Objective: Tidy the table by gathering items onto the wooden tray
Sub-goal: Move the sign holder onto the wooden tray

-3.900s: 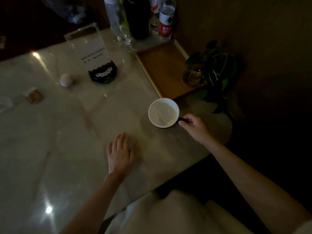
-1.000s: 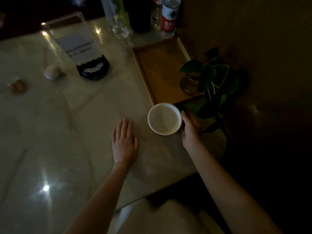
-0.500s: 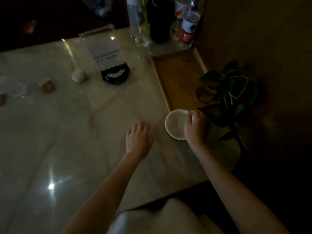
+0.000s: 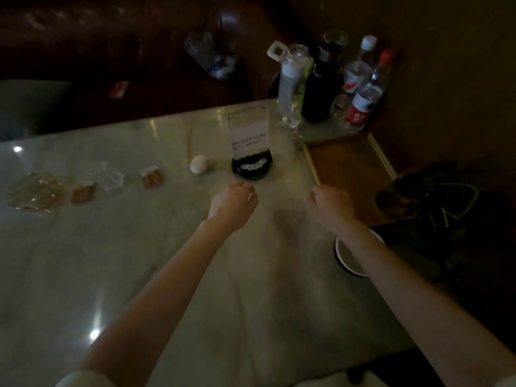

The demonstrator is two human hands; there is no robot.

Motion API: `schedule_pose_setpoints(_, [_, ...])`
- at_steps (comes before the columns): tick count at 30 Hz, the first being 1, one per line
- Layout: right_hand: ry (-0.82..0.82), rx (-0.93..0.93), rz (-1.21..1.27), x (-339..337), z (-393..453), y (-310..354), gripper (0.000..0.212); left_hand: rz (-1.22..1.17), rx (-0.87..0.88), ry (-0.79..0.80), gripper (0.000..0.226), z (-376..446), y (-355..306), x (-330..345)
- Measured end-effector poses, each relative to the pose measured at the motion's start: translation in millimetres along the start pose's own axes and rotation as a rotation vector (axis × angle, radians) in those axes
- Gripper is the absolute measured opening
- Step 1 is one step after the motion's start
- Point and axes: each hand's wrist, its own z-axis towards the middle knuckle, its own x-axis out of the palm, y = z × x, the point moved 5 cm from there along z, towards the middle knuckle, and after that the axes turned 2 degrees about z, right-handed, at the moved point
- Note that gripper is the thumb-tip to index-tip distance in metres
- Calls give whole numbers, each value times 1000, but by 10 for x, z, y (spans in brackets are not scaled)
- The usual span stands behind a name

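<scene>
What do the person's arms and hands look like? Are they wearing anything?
Both forearms are bare all the way down to the hands. The left hand and right hand wear no gloves, and no watch, ring or bracelet shows in this dim light. A light, whitish sleeve edge peeks in near the left elbow at the bottom of the picture, with another at the bottom right corner.

A broad stretch of bare marble table (image 4: 117, 275) lies open on the near left. The wooden tray (image 4: 349, 169) at far right is mostly bare, but a potted plant (image 4: 435, 208) crowds its near right corner and bottles (image 4: 321, 88) stand along its far edge. A sign stand (image 4: 251, 152) sits just left of the tray, an egg (image 4: 199, 164) beside it. A white cup (image 4: 349, 261) sits near the tray, under the right forearm.
</scene>
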Motion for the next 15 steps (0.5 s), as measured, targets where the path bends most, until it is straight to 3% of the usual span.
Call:
schedule_pose_setpoints(6, [-7,-81,-24,-125,444,474,37,-12,-47,-140,29,252,463,-355])
schedule_pose_setpoints(15, [97,-43,219,188,1089,735,90,-5,-159,-122,52,635,1183,-92])
